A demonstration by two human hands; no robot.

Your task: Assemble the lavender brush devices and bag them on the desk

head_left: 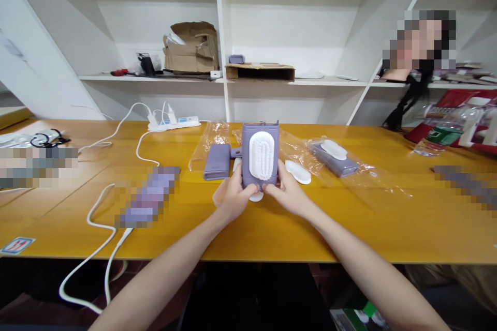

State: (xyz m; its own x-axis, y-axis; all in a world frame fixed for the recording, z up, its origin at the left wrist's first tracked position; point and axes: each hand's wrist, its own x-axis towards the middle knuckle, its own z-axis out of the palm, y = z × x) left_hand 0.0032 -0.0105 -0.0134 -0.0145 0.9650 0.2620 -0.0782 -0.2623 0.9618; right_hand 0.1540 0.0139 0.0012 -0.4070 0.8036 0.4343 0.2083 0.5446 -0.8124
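Both my hands hold up a purple wallet-like case point(246, 165) by its lower end, over the middle of the table. A white oval pad point(261, 155) with a ridged centre covers much of its front. My left hand point(235, 196) grips the lower left edge and my right hand point(285, 191) the lower right, thumbs close together at the bottom. Left of it lies another purple case point(217, 161), closed. To the right are a loose white oval piece point(298, 171) and a purple case in clear plastic point(337, 159) with a white oval on top.
Clear plastic bags point(209, 139) lie behind the cases. A charging phone point(151, 196) and white cables are at left, near a power strip point(174, 124). A water bottle point(438, 137) stands at right. Shelves with a torn cardboard box point(191, 49) rise behind; another person is at upper right.
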